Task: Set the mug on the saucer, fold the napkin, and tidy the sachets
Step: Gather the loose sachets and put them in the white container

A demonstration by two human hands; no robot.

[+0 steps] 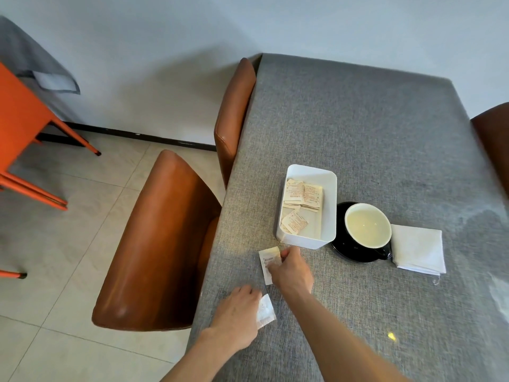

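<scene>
A black mug [367,226] with a pale inside stands on a black saucer [341,244]. To its right lies a folded white napkin [417,248]. A white box [305,238] left of the saucer holds several sachets [303,194]. My right hand [292,268] pinches a sachet [267,260] lying on the cloth just in front of the box. My left hand [237,315] is closed on another sachet [265,312] near the table's left edge.
The grey tablecloth [371,128] covers the table. Two brown leather chairs [165,238] stand along its left side, and another chair back [493,144] shows at the right. An orange chair [24,133] stands on the tiled floor at far left.
</scene>
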